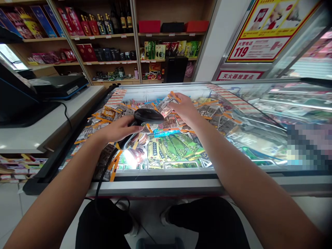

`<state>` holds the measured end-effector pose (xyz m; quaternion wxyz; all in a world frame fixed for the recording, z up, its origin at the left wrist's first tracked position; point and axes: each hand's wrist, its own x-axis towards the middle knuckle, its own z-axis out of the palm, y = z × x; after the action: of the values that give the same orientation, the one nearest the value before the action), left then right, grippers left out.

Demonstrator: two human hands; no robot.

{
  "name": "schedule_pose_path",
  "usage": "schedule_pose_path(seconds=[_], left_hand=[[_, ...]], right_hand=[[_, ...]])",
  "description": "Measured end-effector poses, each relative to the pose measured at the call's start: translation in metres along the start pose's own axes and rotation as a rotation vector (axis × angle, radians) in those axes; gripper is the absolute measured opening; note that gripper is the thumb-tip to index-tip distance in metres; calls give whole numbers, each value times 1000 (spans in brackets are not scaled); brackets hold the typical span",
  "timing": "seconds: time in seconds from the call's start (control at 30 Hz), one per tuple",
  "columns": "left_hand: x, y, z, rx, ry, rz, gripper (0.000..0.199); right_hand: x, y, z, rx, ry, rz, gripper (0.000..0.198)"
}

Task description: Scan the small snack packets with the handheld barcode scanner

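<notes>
My left hand is closed around the grip of a black barcode scanner, whose head points to the right and whose cable hangs down over the front edge. In my right hand is a clear snack packet with orange ends, lifted a little and tilted just beyond the scanner head. Beneath both hands, many similar packets lie heaped on the glass top of a chest freezer. Through the glass show green packages and a round container beside a bright glare.
At the left is a white counter with a black device on it. Shelves of boxes and bottles line the back wall. A red and yellow poster hangs at the right. My legs are below the freezer's front edge.
</notes>
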<state>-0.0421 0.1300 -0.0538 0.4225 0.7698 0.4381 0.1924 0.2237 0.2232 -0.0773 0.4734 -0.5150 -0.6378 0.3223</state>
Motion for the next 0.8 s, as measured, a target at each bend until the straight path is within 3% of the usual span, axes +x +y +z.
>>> schedule_pose_path(seconds=[0.2, 0.37, 0.6, 0.7, 0.8], left_hand=[[0, 0, -1, 20, -4, -17, 33], [0, -2, -2, 27, -13, 52, 28], [1, -3, -2, 58, 10, 63, 23], [1, -2, -2, 63, 37, 44, 24], [1, 0, -3, 0, 130, 26, 25]], right_hand=[[-2, -3, -2, -19, -2, -26, 39], [2, 3, -4, -44, -16, -46, 43], [0, -3, -6, -9, -23, 12, 40], [3, 0, -12, -126, -43, 22, 46], [9, 10, -19, -376, -5, 23, 66]])
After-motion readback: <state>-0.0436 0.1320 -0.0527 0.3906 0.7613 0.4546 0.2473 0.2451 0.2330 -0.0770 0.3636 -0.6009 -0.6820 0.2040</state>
